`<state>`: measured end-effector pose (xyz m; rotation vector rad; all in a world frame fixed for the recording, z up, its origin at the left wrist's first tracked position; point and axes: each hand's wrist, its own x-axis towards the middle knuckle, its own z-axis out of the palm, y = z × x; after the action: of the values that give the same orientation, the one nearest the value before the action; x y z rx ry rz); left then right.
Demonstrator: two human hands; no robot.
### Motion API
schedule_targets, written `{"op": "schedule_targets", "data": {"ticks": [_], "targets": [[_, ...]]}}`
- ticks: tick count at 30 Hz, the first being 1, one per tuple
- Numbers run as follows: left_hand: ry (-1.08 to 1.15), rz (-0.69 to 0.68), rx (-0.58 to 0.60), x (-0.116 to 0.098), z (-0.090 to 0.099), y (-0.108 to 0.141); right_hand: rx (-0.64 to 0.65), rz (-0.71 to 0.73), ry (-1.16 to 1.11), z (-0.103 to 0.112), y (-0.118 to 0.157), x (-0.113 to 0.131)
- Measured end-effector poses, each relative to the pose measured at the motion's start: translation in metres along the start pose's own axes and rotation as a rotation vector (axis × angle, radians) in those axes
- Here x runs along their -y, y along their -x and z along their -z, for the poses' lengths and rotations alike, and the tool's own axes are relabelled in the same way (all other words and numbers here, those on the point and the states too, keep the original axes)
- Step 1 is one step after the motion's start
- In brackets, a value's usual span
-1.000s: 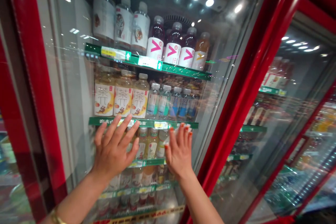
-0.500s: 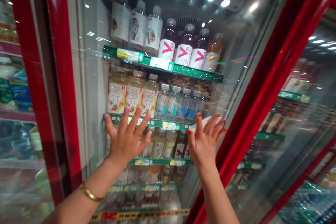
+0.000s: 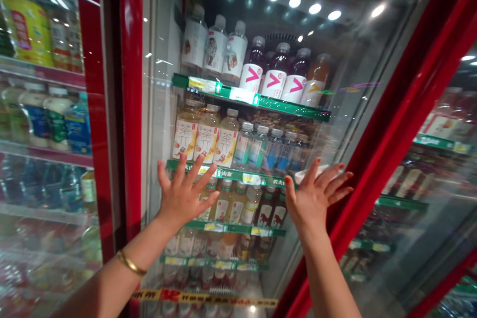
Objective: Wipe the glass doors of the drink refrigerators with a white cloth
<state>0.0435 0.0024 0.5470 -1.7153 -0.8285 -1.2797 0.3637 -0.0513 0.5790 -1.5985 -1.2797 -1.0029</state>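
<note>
My left hand point(image 3: 186, 196) is raised with its fingers spread, palm toward the glass door point(image 3: 337, 124) of a drinks fridge. It holds nothing, and a gold bangle point(image 3: 130, 264) circles that wrist. Raised at the right side of the same door, my right hand point(image 3: 313, 198) has red nails and fanned-out fingers. A thin white cloth or tissue point(image 3: 323, 169) shows behind its fingers, between hand and glass; my palm hides part of it. Whether either hand touches the glass I cannot tell. Behind the glass stand tea bottles point(image 3: 206, 136) and small blue-labelled bottles point(image 3: 274, 151).
Red door frames point(image 3: 406, 124) border the fridge. Purple drink bottles point(image 3: 275, 77) line its upper green-edged shelf point(image 3: 290, 105). Another fridge at left holds a yellow-labelled bottle point(image 3: 32, 27); a further one stands at right. A yellow strip point(image 3: 208, 300) crosses the door low down.
The view has swung left, so the fridge appears further right and more of the left fridge shows. My right hand and the white cloth or tissue have shifted slightly right across the door.
</note>
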Motion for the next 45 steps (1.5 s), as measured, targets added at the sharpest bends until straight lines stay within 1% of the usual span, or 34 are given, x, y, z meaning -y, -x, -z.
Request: {"op": "schedule_targets", "data": {"ticks": [1, 2, 3, 4, 6, 7, 8, 9, 11, 13, 15, 18, 19, 21, 22, 23, 24, 25, 26, 28, 29, 30, 31, 32, 33, 35, 37, 38, 39, 41, 43, 44, 45], "targets": [[-0.006, -0.002, -0.006, 0.001, -0.002, 0.002, -0.007, -0.023, -0.016, 0.001, -0.010, 0.005], [-0.007, 0.001, -0.007, 0.002, -0.003, 0.003, -0.005, 0.002, -0.038, 0.002, -0.017, 0.016], [-0.006, 0.008, -0.004, 0.002, -0.004, 0.004, 0.007, 0.068, -0.062, 0.002, -0.019, 0.032], [-0.003, 0.015, 0.000, 0.002, -0.005, 0.004, 0.028, 0.168, -0.083, 0.001, -0.018, 0.050], [0.011, 0.024, 0.008, 0.001, -0.006, 0.005, 0.077, 0.377, -0.104, -0.003, -0.004, 0.085], [0.021, 0.025, 0.010, 0.001, -0.005, 0.005, 0.092, 0.447, -0.101, -0.006, 0.006, 0.097], [0.031, 0.024, 0.010, 0.001, -0.005, 0.005, 0.099, 0.485, -0.093, -0.008, 0.015, 0.105], [0.038, 0.022, 0.009, 0.001, -0.004, 0.005, 0.100, 0.497, -0.081, -0.010, 0.023, 0.107], [0.039, 0.012, 0.001, 0.002, -0.004, 0.004, 0.092, 0.487, -0.067, -0.012, 0.030, 0.102], [0.025, -0.001, -0.007, 0.002, -0.003, 0.004, 0.078, 0.470, -0.065, -0.009, 0.021, 0.092], [0.018, -0.012, -0.014, 0.002, -0.003, 0.004, 0.055, 0.416, -0.053, -0.004, 0.000, 0.090], [0.028, -0.013, -0.006, 0.003, -0.002, 0.004, 0.039, 0.323, -0.017, 0.005, -0.031, 0.106], [0.037, -0.012, -0.004, 0.004, -0.002, 0.004, 0.049, 0.334, -0.008, 0.006, -0.035, 0.113], [0.057, -0.006, -0.004, 0.004, -0.001, 0.005, 0.080, 0.428, -0.002, 0.006, -0.030, 0.121], [0.067, -0.003, -0.006, 0.005, -0.001, 0.006, 0.092, 0.487, -0.003, 0.004, -0.022, 0.120], [0.077, 0.000, -0.011, 0.005, -0.002, 0.006, 0.100, 0.533, -0.003, 0.002, -0.013, 0.113], [0.086, 0.005, -0.011, 0.005, -0.002, 0.006, 0.101, 0.547, 0.001, -0.001, -0.004, 0.101], [0.093, 0.009, -0.012, 0.005, -0.002, 0.006, 0.094, 0.523, 0.008, -0.003, 0.003, 0.086], [0.098, 0.012, -0.013, 0.004, -0.003, 0.006, 0.080, 0.458, 0.018, -0.004, 0.006, 0.068], [0.096, 0.013, -0.016, 0.004, -0.003, 0.006, 0.043, 0.240, 0.030, -0.003, -0.002, 0.036], [0.089, 0.010, -0.019, 0.004, -0.004, 0.006, 0.025, 0.127, 0.028, -0.002, -0.011, 0.025], [0.081, 0.007, -0.019, 0.004, -0.004, 0.006, 0.009, 0.037, 0.022, 0.000, -0.022, 0.021], [0.073, 0.002, -0.020, 0.004, -0.004, 0.006, -0.004, -0.015, 0.014, 0.001, -0.031, 0.023], [0.067, 0.000, -0.018, 0.004, -0.004, 0.007, -0.009, -0.023, 0.008, 0.002, -0.037, 0.030], [0.063, -0.001, -0.014, 0.004, -0.004, 0.007, -0.010, 0.010, 0.003, 0.001, -0.038, 0.041], [0.058, 0.001, -0.002, 0.004, -0.004, 0.008, -0.001, 0.147, 0.000, -0.003, -0.027, 0.064], [0.062, 0.012, 0.005, 0.004, -0.004, 0.008, 0.017, 0.272, 0.003, -0.008, -0.003, 0.074], [0.068, 0.022, 0.009, 0.004, -0.004, 0.009, 0.025, 0.301, 0.008, -0.010, 0.009, 0.072], [0.075, 0.031, 0.012, 0.004, -0.004, 0.009, 0.029, 0.304, 0.014, -0.011, 0.019, 0.064], [0.083, 0.035, 0.011, 0.004, -0.004, 0.009, 0.027, 0.245, 0.022, -0.009, 0.025, 0.040], [0.075, 0.023, 0.007, 0.004, -0.004, 0.009, 0.006, 0.147, 0.017, -0.004, 0.010, 0.020], [0.068, 0.016, 0.004, 0.005, -0.005, 0.009, -0.008, 0.106, 0.010, -0.001, -0.002, 0.016], [0.061, 0.014, 0.003, 0.005, -0.005, 0.009, -0.023, 0.083, 0.003, 0.002, -0.016, 0.018]]}}
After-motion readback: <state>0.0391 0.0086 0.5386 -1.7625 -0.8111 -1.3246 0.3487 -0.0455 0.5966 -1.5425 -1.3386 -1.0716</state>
